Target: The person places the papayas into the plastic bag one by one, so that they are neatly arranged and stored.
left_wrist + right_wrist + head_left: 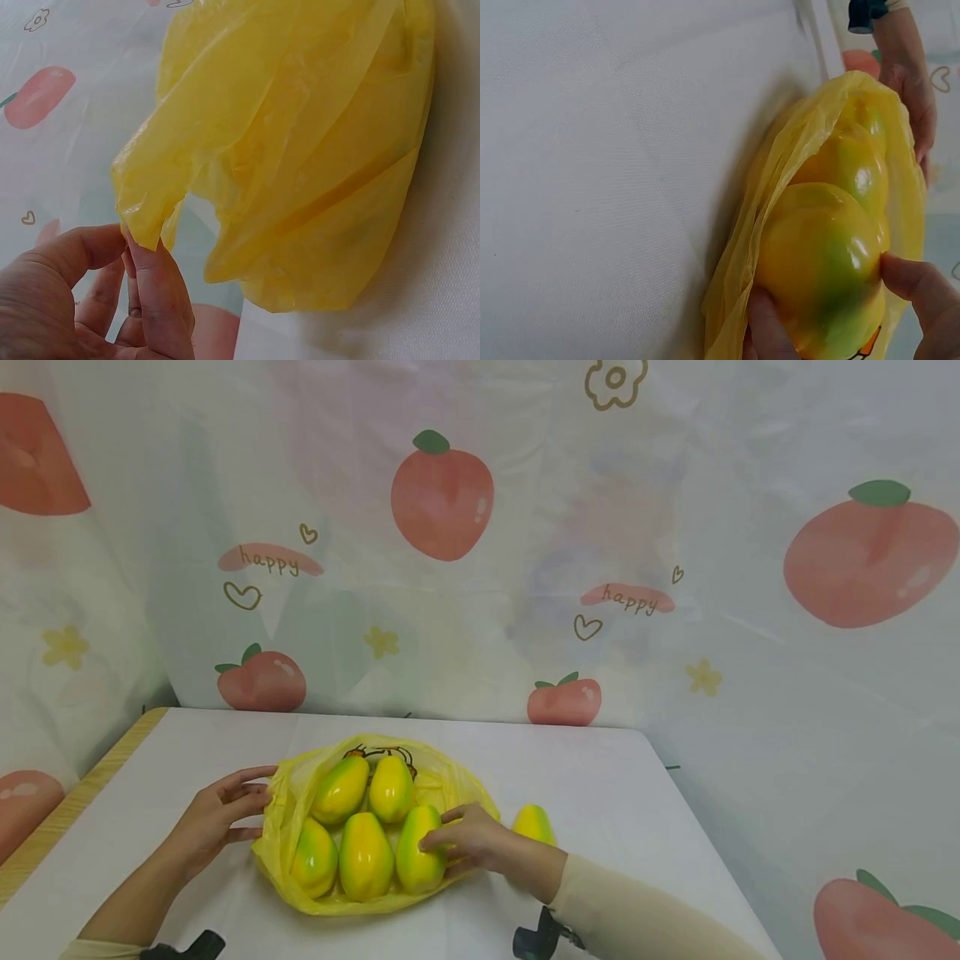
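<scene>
A yellow plastic bag (322,906) lies on the white table with its mouth wide and several glossy yellow-green mangoes inside. My left hand (212,821) is at the bag's left rim; in the left wrist view its thumb and fingers (154,300) pinch a corner of the thin plastic. On the right side, my right hand (474,839) holds the front-right mango (418,856), which sits within the bag's mouth. The right wrist view shows the thumb (919,289) on one side of that mango (821,262) and a finger on the other.
Another mango (533,823) lies on the table outside the bag, partly hidden behind the right wrist. The white tabletop (622,810) has a bare wooden edge (45,827) at left. A fruit-printed cloth (480,610) hangs behind it.
</scene>
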`<state>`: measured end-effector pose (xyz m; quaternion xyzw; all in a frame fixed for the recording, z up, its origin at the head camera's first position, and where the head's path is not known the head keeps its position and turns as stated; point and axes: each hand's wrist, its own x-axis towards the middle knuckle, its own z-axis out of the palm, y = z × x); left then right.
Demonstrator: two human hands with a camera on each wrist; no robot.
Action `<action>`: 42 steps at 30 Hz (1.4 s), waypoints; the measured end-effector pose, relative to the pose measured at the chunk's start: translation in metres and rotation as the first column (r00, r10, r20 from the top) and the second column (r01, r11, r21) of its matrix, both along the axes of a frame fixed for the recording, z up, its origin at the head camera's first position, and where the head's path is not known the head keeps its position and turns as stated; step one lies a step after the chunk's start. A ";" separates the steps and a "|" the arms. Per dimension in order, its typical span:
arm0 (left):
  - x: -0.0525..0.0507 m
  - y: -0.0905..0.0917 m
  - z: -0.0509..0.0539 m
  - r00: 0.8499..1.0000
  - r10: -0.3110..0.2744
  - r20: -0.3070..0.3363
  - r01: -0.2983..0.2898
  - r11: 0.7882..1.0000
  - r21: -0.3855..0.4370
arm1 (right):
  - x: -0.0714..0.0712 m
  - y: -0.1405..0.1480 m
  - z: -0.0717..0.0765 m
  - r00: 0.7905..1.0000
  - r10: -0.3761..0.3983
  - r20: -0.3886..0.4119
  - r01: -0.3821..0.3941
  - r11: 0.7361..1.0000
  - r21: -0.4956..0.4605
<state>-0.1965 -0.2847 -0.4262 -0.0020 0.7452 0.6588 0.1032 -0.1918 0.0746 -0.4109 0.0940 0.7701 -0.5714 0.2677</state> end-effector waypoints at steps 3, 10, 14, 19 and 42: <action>0.000 0.000 -0.001 1.000 -0.001 0.001 0.001 1.000 0.004 | -0.001 0.000 -0.001 1.000 0.006 -0.001 -0.006 1.000 0.012; 0.000 0.000 -0.001 1.000 0.003 0.002 -0.003 1.000 0.008 | -0.002 0.003 0.001 0.999 0.043 0.007 -0.043 0.999 0.015; 0.000 0.000 -0.001 1.000 0.004 0.007 -0.004 1.000 0.007 | -0.004 0.007 0.007 0.997 0.076 0.004 -0.076 0.996 0.051; -0.001 -0.001 -0.002 1.000 0.002 0.008 -0.002 1.000 0.008 | -0.005 0.015 0.021 0.993 0.116 -0.033 -0.113 0.990 0.087; -0.002 0.001 0.000 1.000 -0.007 0.019 0.007 1.000 -0.005 | 0.005 0.148 0.037 0.979 -0.098 -0.179 0.133 0.972 0.195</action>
